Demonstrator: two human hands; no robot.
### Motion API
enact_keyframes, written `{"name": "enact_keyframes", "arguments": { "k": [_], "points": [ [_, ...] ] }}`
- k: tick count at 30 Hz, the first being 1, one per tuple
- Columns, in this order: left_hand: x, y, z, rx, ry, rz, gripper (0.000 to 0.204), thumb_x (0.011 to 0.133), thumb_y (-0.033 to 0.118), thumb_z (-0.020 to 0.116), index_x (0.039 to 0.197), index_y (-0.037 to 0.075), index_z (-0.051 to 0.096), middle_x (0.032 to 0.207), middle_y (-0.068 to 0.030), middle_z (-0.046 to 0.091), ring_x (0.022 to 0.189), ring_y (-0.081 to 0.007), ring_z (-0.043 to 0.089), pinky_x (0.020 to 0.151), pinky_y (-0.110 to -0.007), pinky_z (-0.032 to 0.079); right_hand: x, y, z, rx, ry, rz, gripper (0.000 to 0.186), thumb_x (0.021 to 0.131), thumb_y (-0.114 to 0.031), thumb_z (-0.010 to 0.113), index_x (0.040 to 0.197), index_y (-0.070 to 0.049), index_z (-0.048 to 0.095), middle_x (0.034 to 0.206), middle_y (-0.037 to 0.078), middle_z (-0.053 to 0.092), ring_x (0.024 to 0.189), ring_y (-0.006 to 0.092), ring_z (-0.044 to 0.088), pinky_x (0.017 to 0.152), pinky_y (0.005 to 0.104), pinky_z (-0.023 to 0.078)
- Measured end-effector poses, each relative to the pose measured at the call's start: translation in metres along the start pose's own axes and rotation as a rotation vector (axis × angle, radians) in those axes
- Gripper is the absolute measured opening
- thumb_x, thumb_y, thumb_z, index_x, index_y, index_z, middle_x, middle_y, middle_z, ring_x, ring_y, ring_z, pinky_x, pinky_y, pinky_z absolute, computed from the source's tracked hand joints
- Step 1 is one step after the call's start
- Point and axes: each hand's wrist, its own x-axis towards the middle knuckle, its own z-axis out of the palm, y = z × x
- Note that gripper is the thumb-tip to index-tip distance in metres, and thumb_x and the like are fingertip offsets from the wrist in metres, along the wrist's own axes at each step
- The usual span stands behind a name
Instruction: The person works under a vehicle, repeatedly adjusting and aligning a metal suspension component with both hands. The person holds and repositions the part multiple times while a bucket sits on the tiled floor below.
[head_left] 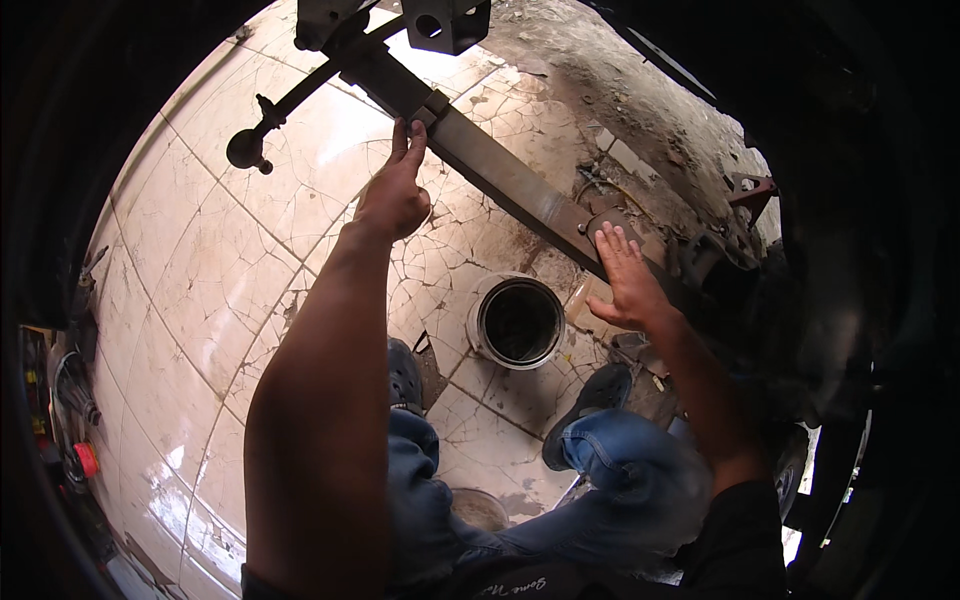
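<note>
1. Over the cracked floor (250, 250), a metal bar (500, 170) is slanting past a bucket (477, 332).
2. The left hand (395, 195) is extending two fingers to its band (434, 106); one cannot tell whether that grip is pinching.
3. The right hand (632, 283) is resting on the bar, grip spread.

the left hand (398, 190) touches the bar (500, 168) with 2 fingers (415, 145) by its clamp (434, 103); the right hand (632, 282) rests flat on its lower part. a bucket (485, 352) stands on cracked tiles (255, 215), just ahead of 2 shoes (598, 395).
</note>
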Motion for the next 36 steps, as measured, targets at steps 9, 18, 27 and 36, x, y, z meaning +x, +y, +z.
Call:
{"name": "enact_keyframes", "arguments": {
  "k": [9,18,27,36],
  "points": [
    [0.003,0.004,-0.001,0.015,0.009,-0.004,0.095,0.078,-0.003,0.047,0.160,0.018,0.004,0.167,-0.0123,-0.003,0.113,-0.0335,0.064,0.090,-0.037,0.053,0.044,-0.013,-0.014,0.079,-0.026,0.117,0.103,0.087,-0.063,0.058,0.158,-0.004,0.011,0.163,0.022,0.012,0.151,0.0394,0.013,0.121,0.0518,0.017],
    [0.000,-0.002,0.003,0.035,0.024,0.001,0.094,0.079,-0.003,0.047,0.160,0.018,0.004,0.167,-0.0109,-0.003,0.113,-0.0313,0.065,0.090,-0.037,0.054,0.018,-0.016,-0.011,-0.021,-0.061,0.116,0.101,0.089,-0.063,0.056,0.157,0.000,0.014,0.163,0.024,0.014,0.151,0.0396,0.015,0.121,0.0522,0.017],
    [0.006,-0.004,-0.004,0.019,0.004,0.006,0.098,0.076,-0.001,0.049,0.160,0.021,0.004,0.167,-0.0102,-0.003,0.119,-0.0368,0.060,0.089,-0.039,0.055,0.034,-0.017,-0.019,0.006,-0.067,0.129,0.099,0.091,-0.064,0.053,0.156,0.000,0.015,0.162,0.024,0.016,0.149,0.0406,0.018,0.120,0.0514,0.020],
    [0.001,0.006,-0.002,0.018,0.012,-0.015,0.092,0.079,-0.004,0.046,0.160,0.017,0.007,0.167,-0.0121,0.001,0.114,-0.0311,0.065,0.092,-0.035,0.054,0.042,-0.016,-0.013,0.057,-0.031,0.149,0.098,0.092,-0.064,0.053,0.157,-0.001,0.015,0.162,0.023,0.015,0.149,0.0403,0.018,0.121,0.0505,0.020]
  ]
}}
